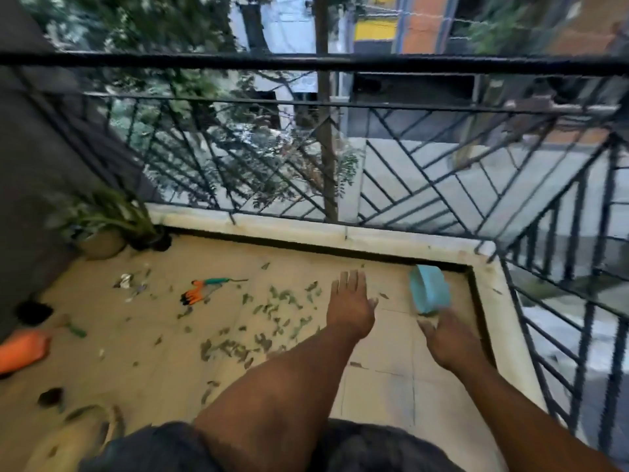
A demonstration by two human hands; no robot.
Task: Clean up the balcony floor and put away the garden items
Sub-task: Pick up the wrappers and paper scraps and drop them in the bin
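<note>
Many dry green leaves (269, 308) lie scattered over the beige tiled balcony floor (381, 386). My left hand (350, 301) is stretched out flat above the floor, fingers straight, holding nothing. My right hand (446, 338) grips the lower end of a light blue plastic scoop-like item (429, 288) near the far right corner. An orange and grey garden glove (197, 294) lies on the floor to the left, with a teal-handled garden tool (221, 281) beside it. The image is blurred by motion.
A black metal railing (340, 63) on a white curb (306, 229) bounds the far and right sides. Two potted plants (102, 226) stand in the far left corner. An orange object (20, 349), a dark pot (34, 311), scraps (126, 281) and a beige basin (78, 434) sit at left.
</note>
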